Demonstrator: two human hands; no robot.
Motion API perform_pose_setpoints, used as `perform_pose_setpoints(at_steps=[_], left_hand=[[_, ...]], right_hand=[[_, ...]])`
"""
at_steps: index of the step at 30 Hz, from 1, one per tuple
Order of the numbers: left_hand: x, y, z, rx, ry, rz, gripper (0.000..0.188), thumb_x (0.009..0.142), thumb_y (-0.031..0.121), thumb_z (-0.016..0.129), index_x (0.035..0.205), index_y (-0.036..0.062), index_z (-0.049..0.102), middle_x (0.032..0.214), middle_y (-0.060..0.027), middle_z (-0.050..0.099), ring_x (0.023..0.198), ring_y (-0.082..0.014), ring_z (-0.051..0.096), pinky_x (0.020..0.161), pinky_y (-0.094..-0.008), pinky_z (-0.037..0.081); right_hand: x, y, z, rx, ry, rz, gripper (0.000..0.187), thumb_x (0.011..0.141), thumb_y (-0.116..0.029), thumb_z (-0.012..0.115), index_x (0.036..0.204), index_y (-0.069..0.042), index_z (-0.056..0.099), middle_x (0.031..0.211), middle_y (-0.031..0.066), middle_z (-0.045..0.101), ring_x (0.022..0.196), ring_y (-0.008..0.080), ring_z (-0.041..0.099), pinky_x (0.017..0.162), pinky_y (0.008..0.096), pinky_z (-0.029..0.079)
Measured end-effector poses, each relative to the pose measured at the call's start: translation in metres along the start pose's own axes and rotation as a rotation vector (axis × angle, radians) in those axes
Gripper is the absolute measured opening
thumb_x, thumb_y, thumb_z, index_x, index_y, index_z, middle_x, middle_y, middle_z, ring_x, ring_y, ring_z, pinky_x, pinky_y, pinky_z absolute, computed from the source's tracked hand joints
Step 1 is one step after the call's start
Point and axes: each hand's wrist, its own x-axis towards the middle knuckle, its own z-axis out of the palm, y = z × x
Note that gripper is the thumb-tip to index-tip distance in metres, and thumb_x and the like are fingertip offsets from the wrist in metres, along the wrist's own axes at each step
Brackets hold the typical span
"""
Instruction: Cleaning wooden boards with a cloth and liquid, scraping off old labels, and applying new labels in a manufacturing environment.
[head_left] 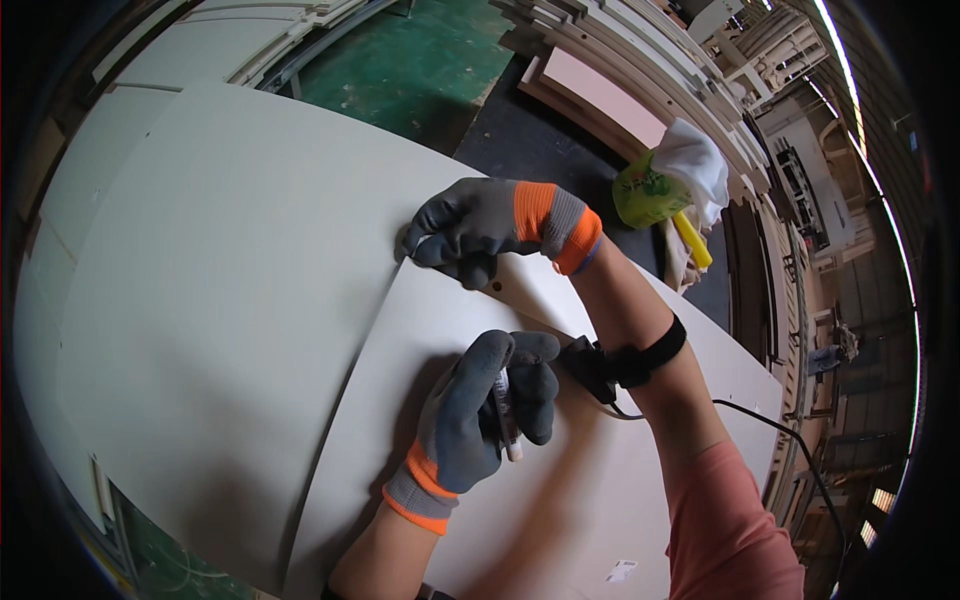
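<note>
My left hand (478,405), in a grey glove with an orange cuff, is closed around a slim white tube (508,420) with dark print and a pale end. It is held above the smaller white panel (450,520). At that panel's far corner is my right hand (480,225), gloved alike, its fingers bent and pressed together. What they pinch, if anything, is hidden by the fingertips. A small dark hole (497,287) shows in the panel beside the right hand. Beneath lies a larger white panel (230,270).
A black strap (655,355) with a small device rings my right forearm, and a black cable (760,412) trails off right. Beyond the panels stand a green-yellow tub (645,193) with a white cloth (692,160), a yellow-handled item (692,240) and stacked boards (600,95).
</note>
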Motion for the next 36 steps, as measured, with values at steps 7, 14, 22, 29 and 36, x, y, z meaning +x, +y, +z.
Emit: perform_pose_setpoints(at_steps=[7,14,22,29,36], left_hand=[[0.001,-0.002,0.006,0.026,0.066,0.014,0.048,0.101,0.045,0.037,0.111,0.0074,0.066,0.071,-0.005,0.056,0.055,-0.0136,0.054,0.05,-0.0263,0.044],[0.001,-0.003,0.001,-0.029,-0.002,0.005,0.049,0.101,0.043,0.041,0.112,-0.0004,0.062,0.078,-0.0056,0.061,0.061,-0.0143,0.058,0.057,-0.0261,0.048],[-0.001,0.0,0.004,0.048,0.043,0.021,0.049,0.101,0.046,0.036,0.112,0.0074,0.065,0.072,-0.0047,0.056,0.057,-0.0137,0.054,0.054,-0.0269,0.045],[0.008,-0.013,0.005,-0.116,0.151,-0.06,0.041,0.099,0.047,0.045,0.11,0.0122,0.063,0.068,0.0003,0.048,0.051,-0.0128,0.036,0.047,-0.0291,0.033],[0.012,-0.015,0.014,-0.21,0.133,-0.005,0.044,0.098,0.048,0.049,0.122,0.0129,0.061,0.078,0.004,0.059,0.053,-0.0067,0.035,0.048,-0.0237,0.03]], right_hand=[[-0.009,-0.012,0.014,-0.248,0.163,0.01,0.019,0.088,-0.013,0.062,0.105,-0.008,0.069,0.078,0.0021,0.066,0.066,0.0108,0.061,0.06,0.0265,0.052],[-0.003,0.005,0.017,-0.426,0.311,-0.142,0.021,0.09,-0.018,0.064,0.109,-0.01,0.07,0.086,0.0022,0.069,0.078,0.0116,0.062,0.075,0.0275,0.051],[-0.016,-0.002,0.025,-0.208,0.359,-0.07,0.023,0.09,-0.019,0.066,0.11,-0.007,0.068,0.086,0.0017,0.067,0.076,0.0093,0.06,0.072,0.0269,0.053],[-0.095,0.048,0.02,0.225,0.558,-0.272,0.044,0.084,0.006,0.055,0.127,-0.002,0.059,0.093,0.0014,0.065,0.079,0.0107,0.063,0.07,0.025,0.053],[-0.24,0.164,0.009,0.116,1.029,-0.154,0.056,0.084,0.001,0.05,0.139,-0.006,0.05,0.107,0.004,0.062,0.088,0.0121,0.06,0.074,0.0244,0.053]])
